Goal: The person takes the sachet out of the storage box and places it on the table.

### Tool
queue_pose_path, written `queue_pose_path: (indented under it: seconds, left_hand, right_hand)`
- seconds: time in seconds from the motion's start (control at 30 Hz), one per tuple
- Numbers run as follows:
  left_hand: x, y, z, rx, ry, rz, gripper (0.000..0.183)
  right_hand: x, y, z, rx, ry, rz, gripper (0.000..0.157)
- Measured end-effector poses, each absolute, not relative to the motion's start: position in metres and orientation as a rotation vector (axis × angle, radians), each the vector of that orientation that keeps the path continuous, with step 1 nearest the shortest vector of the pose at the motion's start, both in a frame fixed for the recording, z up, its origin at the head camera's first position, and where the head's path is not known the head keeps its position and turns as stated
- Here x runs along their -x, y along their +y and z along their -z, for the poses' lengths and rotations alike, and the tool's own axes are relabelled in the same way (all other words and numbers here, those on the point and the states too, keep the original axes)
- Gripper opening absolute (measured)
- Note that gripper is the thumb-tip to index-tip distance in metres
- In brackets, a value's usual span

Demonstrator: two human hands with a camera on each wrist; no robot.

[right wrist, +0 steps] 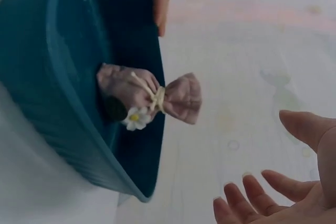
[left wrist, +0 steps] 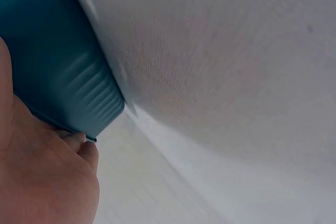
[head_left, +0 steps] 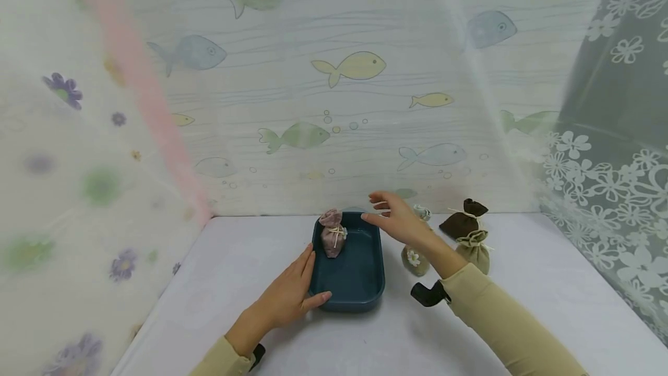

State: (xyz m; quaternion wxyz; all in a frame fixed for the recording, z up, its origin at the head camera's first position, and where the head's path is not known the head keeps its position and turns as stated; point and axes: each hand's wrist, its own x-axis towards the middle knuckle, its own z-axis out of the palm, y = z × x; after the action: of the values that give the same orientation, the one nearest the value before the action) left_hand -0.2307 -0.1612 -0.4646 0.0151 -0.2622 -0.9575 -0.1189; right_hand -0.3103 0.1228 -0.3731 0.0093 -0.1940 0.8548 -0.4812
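A deep blue-green rectangular tray (head_left: 349, 283) stands on the white table. Inside it, toward the far left corner, lies a dusky pink pouch (head_left: 333, 239), tied with cream cord. A white daisy (right wrist: 137, 119) decorates the pouch, whose gathered top sticks up past the rim in the right wrist view. My left hand (head_left: 284, 292) rests against the tray's left side, fingers extended along the rim and thumb across the near left corner. Over the tray's far right corner hovers my right hand (head_left: 399, 219), holding nothing, its fingers spread and slightly bent.
Right of the tray sit a dark brown pouch (head_left: 459, 224), an olive pouch (head_left: 475, 253) and a tan pouch (head_left: 416, 261) with a white flower. A pale pouch (head_left: 421, 212) is partly hidden behind my right hand. A fish-print curtain (head_left: 323, 103) hangs along the table's back edge.
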Motion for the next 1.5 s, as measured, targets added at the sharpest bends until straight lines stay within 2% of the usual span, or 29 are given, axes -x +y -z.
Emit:
queue_pose_path:
  seconds: [0.5, 0.8, 0.93, 1.23, 1.5]
  left_hand:
    - [0.232, -0.160, 0.464, 0.826, -2.996, 0.381, 0.095]
    - [0.232, -0.162, 0.466, 0.825, -2.982, 0.356, 0.095]
    - [0.233, -0.162, 0.465, 0.827, -2.991, 0.366, 0.096]
    - [0.233, -0.162, 0.466, 0.825, -2.993, 0.364, 0.095]
    - [0.232, -0.162, 0.465, 0.821, -2.999, 0.385, 0.094]
  right_hand:
    - [0.342, 0.084, 0.401, 0.325, 2.471, 1.622, 0.058]
    - [0.356, 0.070, 0.418, 0.305, 2.406, 1.619, 0.057]
    - [0.358, 0.065, 0.422, 0.331, 2.357, 1.613, 0.053]
    - [0.360, 0.056, 0.439, 0.291, 2.316, 1.607, 0.053]
    - [0.359, 0.052, 0.445, 0.297, 2.373, 1.580, 0.042]
